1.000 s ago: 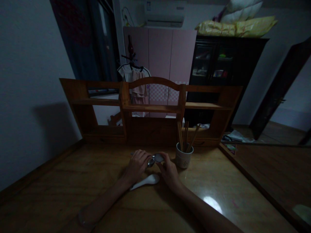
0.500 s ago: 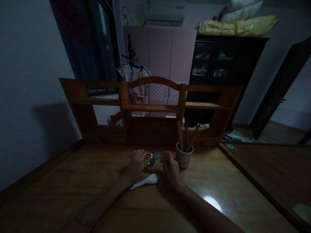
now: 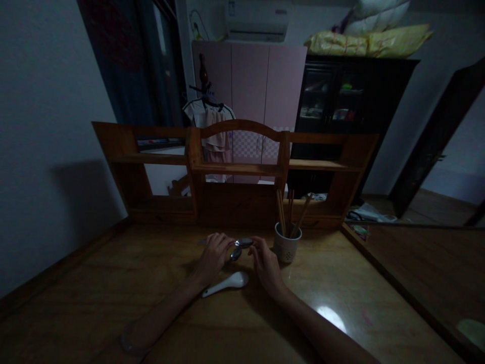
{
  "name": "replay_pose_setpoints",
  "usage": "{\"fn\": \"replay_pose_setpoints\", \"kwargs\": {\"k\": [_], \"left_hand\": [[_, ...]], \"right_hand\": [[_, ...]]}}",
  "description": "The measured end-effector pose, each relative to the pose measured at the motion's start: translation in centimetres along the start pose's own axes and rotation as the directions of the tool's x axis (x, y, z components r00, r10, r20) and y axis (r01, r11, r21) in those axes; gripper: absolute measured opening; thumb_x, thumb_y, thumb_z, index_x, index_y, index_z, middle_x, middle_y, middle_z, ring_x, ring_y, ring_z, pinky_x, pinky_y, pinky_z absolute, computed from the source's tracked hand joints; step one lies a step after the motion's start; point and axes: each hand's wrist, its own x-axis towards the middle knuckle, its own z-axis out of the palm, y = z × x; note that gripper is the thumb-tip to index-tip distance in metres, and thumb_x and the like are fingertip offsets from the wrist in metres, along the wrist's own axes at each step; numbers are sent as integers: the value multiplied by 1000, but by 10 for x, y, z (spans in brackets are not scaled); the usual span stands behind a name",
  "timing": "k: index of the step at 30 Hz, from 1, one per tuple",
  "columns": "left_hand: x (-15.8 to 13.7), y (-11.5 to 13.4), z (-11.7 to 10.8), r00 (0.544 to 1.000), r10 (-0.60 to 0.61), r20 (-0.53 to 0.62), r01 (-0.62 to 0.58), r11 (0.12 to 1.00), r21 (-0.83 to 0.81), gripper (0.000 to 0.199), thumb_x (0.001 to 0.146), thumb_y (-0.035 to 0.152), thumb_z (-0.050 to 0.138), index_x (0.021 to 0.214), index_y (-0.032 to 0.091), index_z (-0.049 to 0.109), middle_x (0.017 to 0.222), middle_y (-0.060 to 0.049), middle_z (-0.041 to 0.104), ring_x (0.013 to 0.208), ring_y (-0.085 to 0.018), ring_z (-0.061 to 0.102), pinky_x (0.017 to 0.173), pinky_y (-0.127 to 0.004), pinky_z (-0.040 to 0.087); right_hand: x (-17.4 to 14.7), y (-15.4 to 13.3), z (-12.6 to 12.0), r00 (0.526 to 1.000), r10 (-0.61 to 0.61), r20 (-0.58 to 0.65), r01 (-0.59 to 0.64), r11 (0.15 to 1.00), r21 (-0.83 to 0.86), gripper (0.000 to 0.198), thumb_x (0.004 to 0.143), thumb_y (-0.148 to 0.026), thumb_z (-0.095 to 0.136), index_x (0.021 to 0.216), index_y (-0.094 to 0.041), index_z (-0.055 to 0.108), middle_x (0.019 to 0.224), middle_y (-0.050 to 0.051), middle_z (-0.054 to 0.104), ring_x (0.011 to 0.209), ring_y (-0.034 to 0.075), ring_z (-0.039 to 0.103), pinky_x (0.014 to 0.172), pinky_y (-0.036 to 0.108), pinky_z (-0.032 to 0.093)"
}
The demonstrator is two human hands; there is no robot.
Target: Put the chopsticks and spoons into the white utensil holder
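My left hand is closed around the handle of a metal spoon, whose bowl points right. At the tip of that bowl, the fingers of my right hand are curled against its edge. Just below lies a second metal spoon, its handle hidden behind my left hand. A white ceramic soup spoon rests on the table between my forearms, bowl to the right. To the right of my right hand stands a light perforated utensil holder with several wooden chopsticks in it.
A wooden shelf unit runs along the back of the wooden table. The white wall borders the left side. A raised wooden edge runs along the right. Behind are a pink wardrobe and a dark cabinet.
The bowl of the held spoon has turned, showing a darker, shinier surface than before. My right fingers have shifted slightly at its tip. The other things stay in place.
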Motion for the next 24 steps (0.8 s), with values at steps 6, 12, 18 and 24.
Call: {"fn": "replay_pose_setpoints", "kwargs": {"k": [6, 12, 18, 24], "left_hand": [[0, -2, 1, 1000, -4, -3, 4, 1000, -10, 19, 97, 23, 42, 100, 21, 61, 93, -4, 60, 90, -21, 50, 89, -40, 36], [0, 0, -2, 1000, 6, 4, -6, 999, -33, 17, 96, 20, 44, 101, 22, 60, 94, -4, 60, 89, -21, 49, 88, -40, 37], [-1, -2, 0, 1000, 27, 2, -27, 999, -31, 18, 96, 18, 42, 100, 21, 59, 93, -4, 60, 90, -21, 50, 89, -40, 36], [-1, 0, -1, 1000, 5, 19, -5, 1000, -12, 17, 97, 21, 42, 99, 21, 59, 93, -3, 60, 89, -21, 50, 88, -40, 37]], "right_hand": [[1, -2, -1, 1000, -9, -5, 9, 1000, -3, 28, 98, -30, 35, 119, -19, 51, 86, 4, 64, 70, 15, 60, 63, 24, 44], [1, 0, -2, 1000, 20, -13, -19, 999, 30, 24, 98, -31, 33, 112, -21, 51, 84, 3, 63, 59, 14, 56, 54, 23, 41], [3, -2, -4, 999, 8, -45, -8, 1000, -8, 17, 97, -31, 38, 101, -20, 50, 82, 3, 62, 68, 16, 59, 63, 26, 43], [3, -2, -3, 998, 23, -55, -23, 1000, 3, 15, 97, -32, 39, 100, -21, 48, 82, 3, 62, 69, 17, 59, 63, 26, 43]]}}
